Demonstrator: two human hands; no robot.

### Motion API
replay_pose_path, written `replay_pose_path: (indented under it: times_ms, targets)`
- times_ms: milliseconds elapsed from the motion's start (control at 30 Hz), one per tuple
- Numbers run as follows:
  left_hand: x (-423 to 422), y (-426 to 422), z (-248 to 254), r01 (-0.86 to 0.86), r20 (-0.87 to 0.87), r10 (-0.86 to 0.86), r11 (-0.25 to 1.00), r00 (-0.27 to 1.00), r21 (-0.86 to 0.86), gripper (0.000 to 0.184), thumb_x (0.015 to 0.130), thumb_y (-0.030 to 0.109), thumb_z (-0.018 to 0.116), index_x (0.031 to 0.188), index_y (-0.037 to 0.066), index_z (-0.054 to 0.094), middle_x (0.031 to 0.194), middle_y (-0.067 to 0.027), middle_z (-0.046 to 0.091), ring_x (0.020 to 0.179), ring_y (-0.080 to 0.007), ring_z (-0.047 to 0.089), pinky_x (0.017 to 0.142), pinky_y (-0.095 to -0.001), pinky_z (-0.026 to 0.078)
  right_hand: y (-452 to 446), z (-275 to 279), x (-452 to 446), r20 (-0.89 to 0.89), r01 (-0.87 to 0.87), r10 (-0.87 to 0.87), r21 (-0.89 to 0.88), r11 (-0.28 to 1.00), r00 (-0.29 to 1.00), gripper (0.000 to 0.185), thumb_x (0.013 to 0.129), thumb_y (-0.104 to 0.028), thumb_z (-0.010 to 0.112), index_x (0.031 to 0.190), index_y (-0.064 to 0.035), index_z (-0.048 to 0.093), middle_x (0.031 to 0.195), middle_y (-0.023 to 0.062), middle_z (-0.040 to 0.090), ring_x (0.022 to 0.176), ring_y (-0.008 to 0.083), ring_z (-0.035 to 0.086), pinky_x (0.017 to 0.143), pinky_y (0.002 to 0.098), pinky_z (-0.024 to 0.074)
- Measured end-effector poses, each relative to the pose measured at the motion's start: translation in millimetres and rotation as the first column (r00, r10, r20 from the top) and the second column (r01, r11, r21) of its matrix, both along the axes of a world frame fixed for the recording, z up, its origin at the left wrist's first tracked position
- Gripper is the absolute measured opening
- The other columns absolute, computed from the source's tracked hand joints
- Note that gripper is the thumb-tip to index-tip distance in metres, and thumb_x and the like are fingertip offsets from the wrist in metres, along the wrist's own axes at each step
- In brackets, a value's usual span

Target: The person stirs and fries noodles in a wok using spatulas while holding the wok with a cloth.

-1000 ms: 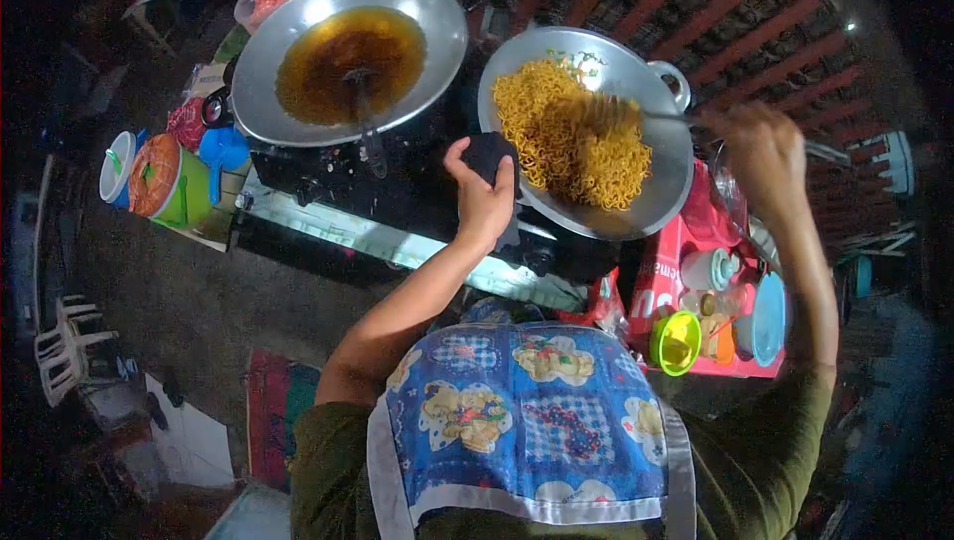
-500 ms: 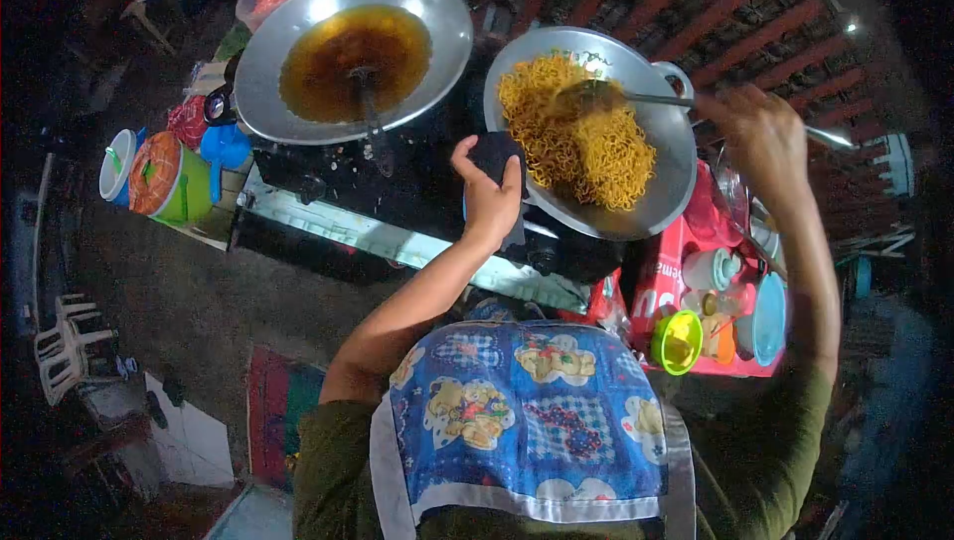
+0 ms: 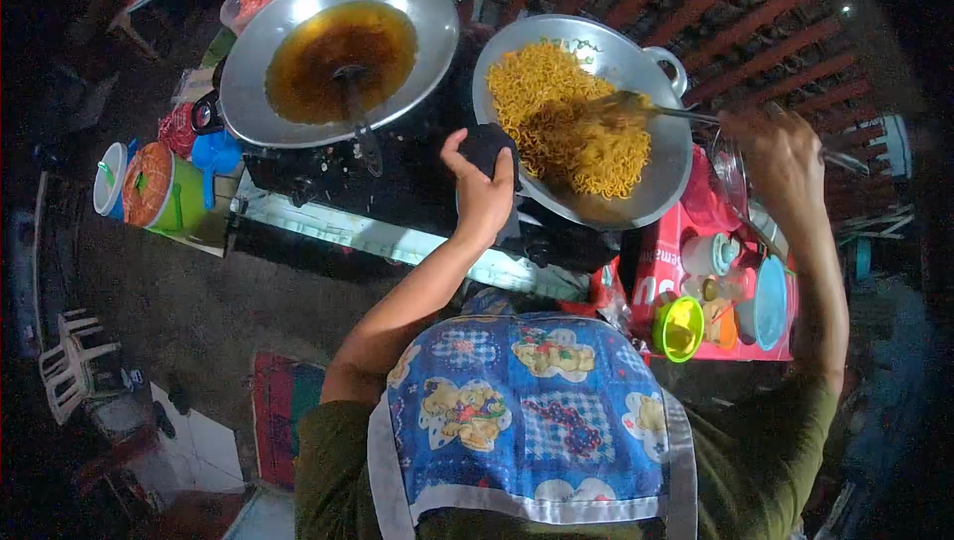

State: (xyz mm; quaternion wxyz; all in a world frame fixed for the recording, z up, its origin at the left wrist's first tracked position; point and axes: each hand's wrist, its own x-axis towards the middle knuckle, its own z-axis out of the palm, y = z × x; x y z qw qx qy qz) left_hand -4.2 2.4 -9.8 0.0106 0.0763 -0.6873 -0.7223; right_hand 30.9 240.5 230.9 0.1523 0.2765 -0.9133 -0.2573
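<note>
Yellow-brown noodles (image 3: 556, 108) fill much of the right-hand wok (image 3: 661, 167), with a few green bits on its far wall. My right hand (image 3: 780, 148), blurred by motion, grips the long metal handle of a spatula (image 3: 686, 115). The blade of the spatula is in among the noodles and smeared. At the wok's near left rim, my left hand (image 3: 484, 192) is closed around a black cloth (image 3: 487, 150). That cloth lies against the wok's side and hides whatever handle is beneath it.
On the left burner stands a second wok (image 3: 238, 83) of brown oil with a ladle (image 3: 358, 118) in it. A green bucket (image 3: 187, 197) and blue dipper (image 3: 214, 154) are farther left. To the right, a red table (image 3: 651, 277) bears a lime-green cup (image 3: 680, 331), jars and a blue bowl (image 3: 769, 307).
The spatula and my right hand have moved slightly to the right, and the noodles are shifted in the wok. My left hand keeps its hold on the cloth. The whole view has shifted a little.
</note>
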Motion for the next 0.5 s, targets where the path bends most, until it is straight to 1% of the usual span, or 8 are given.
replay_pose_path:
  times_ms: [67, 133, 167, 233, 267, 333, 433, 500]
  targets:
    - [0, 1, 2, 0.006, 0.003, -0.006, 0.999, 1.000, 0.040, 0.059, 0.083, 0.016, 0.057, 0.126, 0.010, 0.017, 0.109, -0.0186, 0.045, 0.092, -0.0233, 0.051, 0.080, -0.0315, 0.041, 9, -14, 2, -0.064, -0.104, 0.102, -0.030, 0.994, 0.993, 0.020, 0.072, -0.014, 0.053, 0.090, -0.0134, 0.062, 0.077, 0.0069, 0.060, 0.072, 0.0224, 0.059, 0.060, 0.0381, 0.0476]
    - [0, 1, -1, -0.004, 0.012, 0.004, 1.000, 1.000, 0.009, 0.058, 0.084, 0.015, 0.056, 0.126, 0.011, 0.018, 0.109, -0.0179, 0.045, 0.093, -0.0224, 0.051, 0.081, -0.0312, 0.041, 23, -68, -1, 0.073, 0.178, -0.199, 0.223, 0.958, 0.977, 0.021, 0.072, -0.013, 0.054, 0.091, -0.0147, 0.062, 0.074, 0.0083, 0.060, 0.068, 0.0245, 0.059, 0.060, 0.0364, 0.0480]
    - [1, 1, -1, -0.001, 0.009, 0.001, 1.000, 1.000, 0.009, 0.058, 0.084, 0.015, 0.056, 0.126, 0.011, 0.018, 0.109, -0.0179, 0.045, 0.093, -0.0224, 0.051, 0.081, -0.0312, 0.041, 27, -76, -4, 0.071, 0.181, -0.201, 0.222, 0.958, 0.977, 0.021, 0.072, -0.013, 0.054, 0.091, -0.0147, 0.062, 0.074, 0.0083, 0.060, 0.068, 0.0245, 0.059, 0.060, 0.0364, 0.0480]
    - [1, 1, 0, -0.020, -0.019, 0.021, 0.999, 1.000, 0.036, 0.057, 0.081, 0.013, 0.058, 0.123, 0.006, 0.020, 0.112, -0.0232, 0.040, 0.100, -0.0303, 0.047, 0.087, -0.0369, 0.036, 33, -82, -9, 0.052, 0.158, -0.157, -0.015, 0.987, 0.986, 0.019, 0.073, -0.013, 0.053, 0.089, -0.0164, 0.063, 0.071, 0.0086, 0.060, 0.064, 0.0260, 0.059, 0.059, 0.0362, 0.0482]
    - [1, 0, -1, -0.020, -0.023, 0.021, 0.999, 1.000, 0.037, 0.057, 0.081, 0.013, 0.058, 0.123, 0.006, 0.020, 0.112, -0.0232, 0.040, 0.100, -0.0303, 0.047, 0.087, -0.0369, 0.036, 36, -76, -8, 0.048, 0.158, -0.157, -0.015, 0.987, 0.986, 0.019, 0.073, -0.013, 0.053, 0.089, -0.0164, 0.063, 0.071, 0.0086, 0.060, 0.064, 0.0260, 0.059, 0.059, 0.0362, 0.0482]
    - [-1, 1, -4, -0.006, -0.018, 0.007, 0.999, 1.000, 0.050, 0.058, 0.081, 0.013, 0.058, 0.123, 0.005, 0.020, 0.114, -0.0236, 0.038, 0.102, -0.0310, 0.046, 0.089, -0.0369, 0.034, 39, -47, -7, 0.178, 0.528, -0.553, 0.172, 0.832, 0.814, 0.024, 0.071, -0.017, 0.057, 0.093, -0.0179, 0.064, 0.074, 0.0112, 0.062, 0.070, 0.0284, 0.061, 0.060, 0.0391, 0.0486]
    - [-2, 1, -9, -0.008, -0.018, 0.009, 0.999, 1.000, 0.048, 0.058, 0.081, 0.014, 0.058, 0.123, 0.005, 0.020, 0.114, -0.0240, 0.038, 0.102, -0.0315, 0.046, 0.089, -0.0372, 0.034, 38, -1, -8, 0.109, 0.596, -0.603, 0.090, 0.798, 0.790, 0.015, 0.074, -0.020, 0.055, 0.085, -0.0191, 0.066, 0.073, 0.0104, 0.063, 0.071, 0.0294, 0.062, 0.061, 0.0395, 0.0493]
    - [-1, 1, -10, -0.020, -0.033, 0.021, 1.000, 0.999, 0.010, 0.058, 0.081, 0.014, 0.058, 0.123, 0.006, 0.020, 0.114, -0.0240, 0.039, 0.102, -0.0317, 0.046, 0.089, -0.0375, 0.034, 61, -8, -21, 0.101, 0.600, -0.618, 0.166, 0.783, 0.779, 0.015, 0.074, -0.023, 0.055, 0.083, -0.0173, 0.065, 0.075, 0.0108, 0.063, 0.073, 0.0308, 0.062, 0.062, 0.0416, 0.0490]
